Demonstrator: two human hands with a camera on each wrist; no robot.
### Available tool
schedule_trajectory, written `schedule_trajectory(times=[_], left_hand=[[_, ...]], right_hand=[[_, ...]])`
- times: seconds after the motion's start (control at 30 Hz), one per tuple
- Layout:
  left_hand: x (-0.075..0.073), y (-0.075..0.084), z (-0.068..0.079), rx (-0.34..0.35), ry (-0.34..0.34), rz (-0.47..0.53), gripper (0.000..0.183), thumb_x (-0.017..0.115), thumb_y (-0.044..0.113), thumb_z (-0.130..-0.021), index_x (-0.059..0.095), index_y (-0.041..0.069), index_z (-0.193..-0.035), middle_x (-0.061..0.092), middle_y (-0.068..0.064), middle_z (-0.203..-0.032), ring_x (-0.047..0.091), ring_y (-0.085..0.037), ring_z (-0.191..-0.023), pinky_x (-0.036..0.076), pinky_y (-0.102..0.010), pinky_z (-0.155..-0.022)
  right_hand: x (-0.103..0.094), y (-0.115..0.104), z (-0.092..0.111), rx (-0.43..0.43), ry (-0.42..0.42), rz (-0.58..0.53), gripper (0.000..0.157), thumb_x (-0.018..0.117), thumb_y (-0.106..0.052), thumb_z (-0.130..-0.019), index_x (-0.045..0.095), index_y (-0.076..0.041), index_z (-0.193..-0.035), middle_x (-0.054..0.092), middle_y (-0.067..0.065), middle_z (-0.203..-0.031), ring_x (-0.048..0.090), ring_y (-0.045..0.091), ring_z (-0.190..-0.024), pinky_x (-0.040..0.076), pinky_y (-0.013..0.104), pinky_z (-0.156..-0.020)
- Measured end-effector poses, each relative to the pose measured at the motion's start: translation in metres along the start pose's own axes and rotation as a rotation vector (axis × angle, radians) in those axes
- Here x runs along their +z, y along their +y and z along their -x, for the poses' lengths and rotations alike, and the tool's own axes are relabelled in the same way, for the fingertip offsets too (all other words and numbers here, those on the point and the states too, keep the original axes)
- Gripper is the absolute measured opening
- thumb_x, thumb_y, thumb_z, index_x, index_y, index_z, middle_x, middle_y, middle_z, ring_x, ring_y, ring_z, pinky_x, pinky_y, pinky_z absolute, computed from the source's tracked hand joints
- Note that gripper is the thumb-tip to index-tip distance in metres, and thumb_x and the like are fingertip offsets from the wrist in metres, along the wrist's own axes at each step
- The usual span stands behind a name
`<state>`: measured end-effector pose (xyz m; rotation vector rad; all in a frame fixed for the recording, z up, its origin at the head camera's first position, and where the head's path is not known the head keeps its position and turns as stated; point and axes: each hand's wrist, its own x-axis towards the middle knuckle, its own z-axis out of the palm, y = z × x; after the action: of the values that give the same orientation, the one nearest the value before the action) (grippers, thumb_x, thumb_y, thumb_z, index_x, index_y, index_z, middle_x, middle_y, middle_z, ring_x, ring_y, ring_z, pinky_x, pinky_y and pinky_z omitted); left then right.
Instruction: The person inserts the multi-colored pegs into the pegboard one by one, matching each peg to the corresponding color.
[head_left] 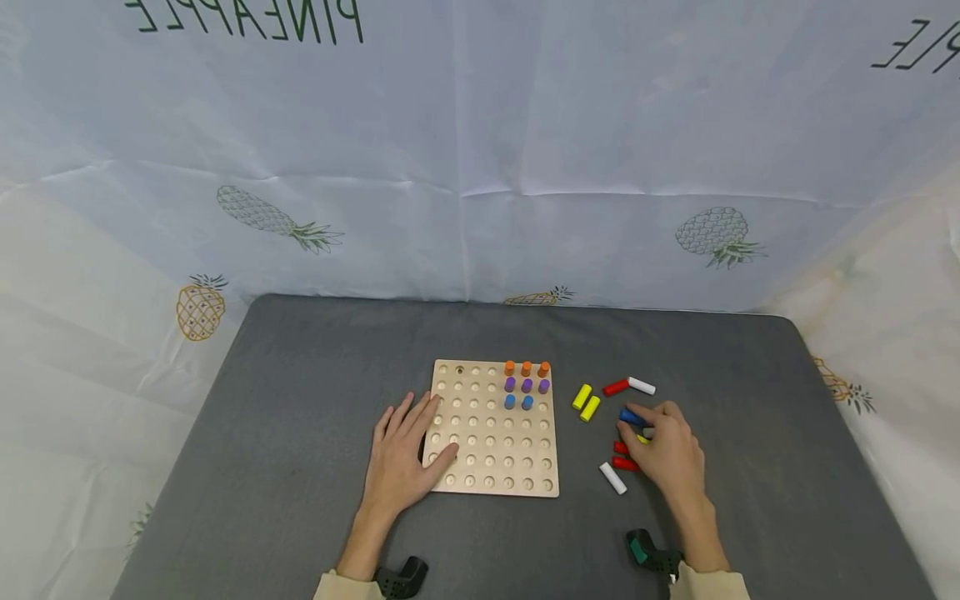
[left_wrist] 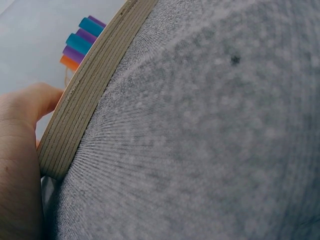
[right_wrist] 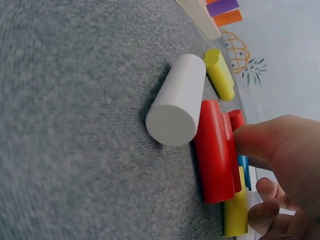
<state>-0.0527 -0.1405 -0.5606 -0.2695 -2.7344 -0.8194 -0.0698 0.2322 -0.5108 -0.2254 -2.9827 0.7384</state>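
A wooden pegboard (head_left: 480,454) lies flat, with orange pegs (head_left: 527,367), purple pegs (head_left: 527,386) and two blue pegs (head_left: 518,402) standing upright at its far right. My left hand (head_left: 401,458) rests on the board's left edge, fingers spread, thumb over a near row of holes. To the right of the board, my right hand (head_left: 667,450) pinches a loose blue peg (head_left: 630,416) between thumb and index finger. Red pegs (right_wrist: 215,155), a yellow peg (right_wrist: 235,215) and a white peg (right_wrist: 177,100) lie close to that hand; its palm partly hides some pegs.
Two yellow pegs (head_left: 586,402) lie between the board and the right hand. Farther back, a red peg (head_left: 616,387) touches a white peg (head_left: 641,386). Grey cloth covers the table (head_left: 300,375), and a pineapple-print curtain (head_left: 480,125) hangs behind.
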Motion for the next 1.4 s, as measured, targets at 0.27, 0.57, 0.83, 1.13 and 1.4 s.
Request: schedule_trajectory(times=[0.27,0.57,0.83,1.13,1.4], left_hand=[[0.0,0.0,0.0,-0.003,-0.002,-0.002,0.076,0.074,0.049,-0.086,0.052,0.017,-0.151,0.056,-0.006,-0.154,0.045,-0.035,-0.148,0.024,-0.056,-0.125],[0.0,0.001,0.0,-0.007,-0.001,-0.001,0.075,0.073,0.049,-0.086,0.053,0.017,-0.151,0.056,-0.006,-0.153,0.045,-0.035,-0.148,0.024,-0.056,-0.125],[-0.001,0.002,0.0,-0.007,-0.004,-0.004,0.075,0.073,0.048,-0.086,0.053,0.017,-0.151,0.056,-0.007,-0.153,0.045,-0.035,-0.148,0.025,-0.056,-0.125],[-0.002,0.002,-0.001,-0.007,-0.003,0.0,0.074,0.073,0.048,-0.086,0.053,0.017,-0.15,0.056,-0.006,-0.153,0.045,-0.035,-0.148,0.025,-0.056,-0.125],[-0.002,0.002,0.0,-0.009,-0.004,-0.011,0.074,0.073,0.049,-0.086,0.053,0.017,-0.15,0.056,-0.006,-0.153,0.045,-0.035,-0.148,0.025,-0.056,-0.125]], right_hand=[[-0.001,0.001,-0.001,0.025,-0.032,-0.001,0.035,0.073,-0.024,-0.092,0.075,-0.006,-0.122,0.054,0.012,-0.096,0.054,0.022,-0.066,0.038,0.03,-0.046],[0.0,-0.004,0.0,-0.007,0.063,-0.033,0.03,0.074,-0.023,-0.092,0.077,-0.005,-0.116,0.055,0.013,-0.092,0.045,0.017,-0.057,0.034,0.028,-0.042],[0.001,-0.011,0.002,-0.05,0.1,-0.066,0.027,0.077,-0.023,-0.09,0.078,-0.008,-0.112,0.056,0.01,-0.088,0.045,0.016,-0.063,0.035,0.025,-0.043],[0.001,-0.022,0.003,-0.088,0.126,-0.107,0.025,0.08,-0.023,-0.088,0.079,-0.008,-0.108,0.06,0.008,-0.086,0.046,0.011,-0.066,0.034,0.022,-0.046],[0.006,-0.028,0.003,-0.088,0.116,-0.153,0.023,0.083,-0.021,-0.086,0.078,-0.008,-0.104,0.061,0.004,-0.08,0.038,0.003,-0.055,0.029,0.021,-0.042]])
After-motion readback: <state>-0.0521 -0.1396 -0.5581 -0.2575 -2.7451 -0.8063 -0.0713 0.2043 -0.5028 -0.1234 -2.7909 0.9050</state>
